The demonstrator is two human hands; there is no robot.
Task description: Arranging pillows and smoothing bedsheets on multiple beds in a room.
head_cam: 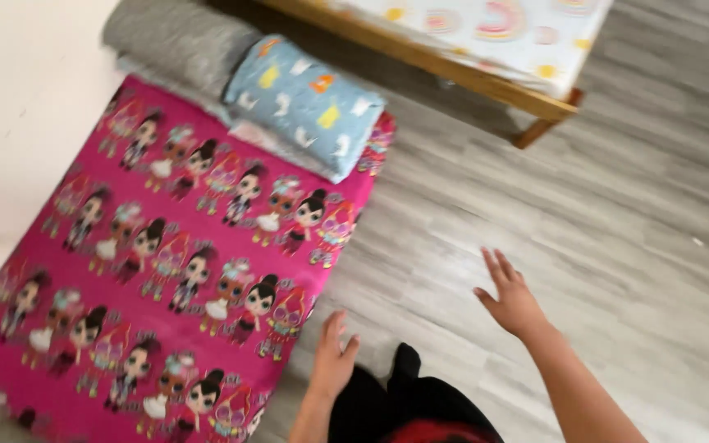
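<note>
A low mattress (166,246) covered in a bright pink sheet with a doll pattern lies on the floor at the left. My left hand (332,357) hovers open just off its near right edge, holding nothing. Farther right, my right hand (510,295) is raised over the grey wood floor (535,205), fingers spread and empty. At the head of the mattress a light blue folded blanket (305,102) with small animal prints rests beside a grey rolled blanket (178,37).
A wooden bed frame (453,74) with a white rainbow-print mattress stands at the top, one leg on the floor. A white wall (26,107) runs along the left. Dark clothing (412,406) shows at the bottom edge.
</note>
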